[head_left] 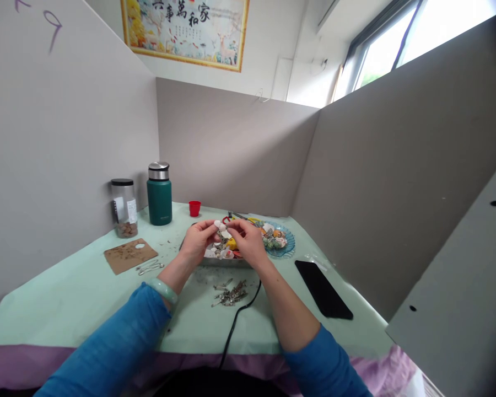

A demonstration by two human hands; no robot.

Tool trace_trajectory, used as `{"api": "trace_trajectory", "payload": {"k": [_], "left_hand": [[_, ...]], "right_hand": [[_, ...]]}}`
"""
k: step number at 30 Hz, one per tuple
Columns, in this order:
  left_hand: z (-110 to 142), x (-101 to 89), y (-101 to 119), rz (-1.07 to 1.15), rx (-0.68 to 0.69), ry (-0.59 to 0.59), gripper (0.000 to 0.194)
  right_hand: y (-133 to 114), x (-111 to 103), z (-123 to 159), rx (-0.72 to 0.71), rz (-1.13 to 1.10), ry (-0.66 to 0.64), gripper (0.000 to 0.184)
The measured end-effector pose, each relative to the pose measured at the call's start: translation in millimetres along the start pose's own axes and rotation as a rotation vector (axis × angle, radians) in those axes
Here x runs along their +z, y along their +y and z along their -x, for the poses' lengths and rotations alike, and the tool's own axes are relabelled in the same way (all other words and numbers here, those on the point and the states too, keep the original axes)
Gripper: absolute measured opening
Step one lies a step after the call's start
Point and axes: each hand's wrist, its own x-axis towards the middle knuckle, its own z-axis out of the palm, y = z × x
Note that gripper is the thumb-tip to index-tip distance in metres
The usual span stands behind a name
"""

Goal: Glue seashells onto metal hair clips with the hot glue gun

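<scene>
My left hand (199, 241) and my right hand (248, 241) meet above a metal tray (223, 263). Between their fingertips they pinch a small white piece (220, 225) that looks like a shell, too small to make out fully. Under the hands, the tray holds white, yellow and orange bits, partly hidden by my fingers. In front of it lies a pile of small metal clips or pin backs (232, 294). Behind my right hand, a blue glass plate (290, 248) carries shell-like pieces in several colours.
At left stand a green flask (159, 201), a lidded clear jar (124, 209) and a red cup (194, 208). A brown board (128, 259) lies beside safety-pin-like wire pieces (150, 267). A black flat pad (323, 289) is at right; a black cable (235, 320) crosses the front edge. Grey partitions (235, 149) enclose the table.
</scene>
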Motion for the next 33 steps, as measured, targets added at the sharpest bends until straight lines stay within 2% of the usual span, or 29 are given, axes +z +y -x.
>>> {"api": "trace_trajectory", "payload": {"k": [9,24,33], "left_hand": [[1.5,1.8,0.1,0.009,-0.027,-0.032,0.032],[3.0,2.5,1.6,0.018,-0.041,-0.034,0.032],[1.7,0.7,0.1,0.028,-0.070,-0.085,0.029]], "right_hand": [[0.8,-0.2,2.4,-0.140,0.149,0.009,0.015],[3.9,-0.7,3.2,-0.178,0.211,-0.019,0.018],[5.9,-2.1,3.5,-0.210,0.237,0.015,0.017]]}}
